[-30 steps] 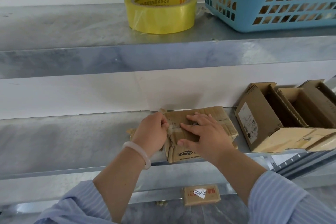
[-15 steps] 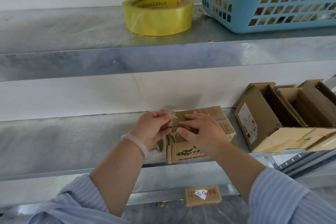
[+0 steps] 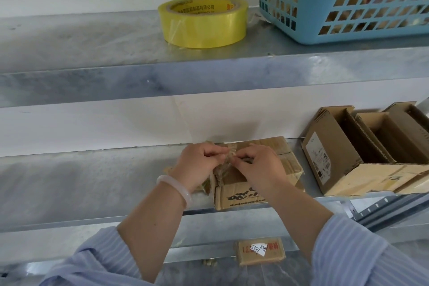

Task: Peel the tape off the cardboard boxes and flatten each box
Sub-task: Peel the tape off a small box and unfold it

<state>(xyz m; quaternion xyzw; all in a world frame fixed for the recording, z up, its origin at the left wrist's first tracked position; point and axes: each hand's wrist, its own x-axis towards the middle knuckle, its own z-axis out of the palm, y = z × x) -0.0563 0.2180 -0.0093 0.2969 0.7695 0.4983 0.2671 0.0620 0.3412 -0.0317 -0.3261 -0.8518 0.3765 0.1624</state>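
Galvanised steel shelf point(image 3: 92, 181) carries the printed cardboard box point(image 3: 241, 196) at its front edge, with open boxes point(image 3: 362, 158) near on its right. I log left hand point(image 3: 199, 165) and right hand point(image 3: 260, 167) over the box, fingers curled, both pinching one crumpled tape strip point(image 3: 228, 159) between them.

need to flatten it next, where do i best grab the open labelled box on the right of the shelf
Take the open box by the top edge of its labelled left wall, coming from above and the left. That wall stands up, its rim free, with a gap beside it; other boxes crowd its right. The left hand and right hand pinch tape.
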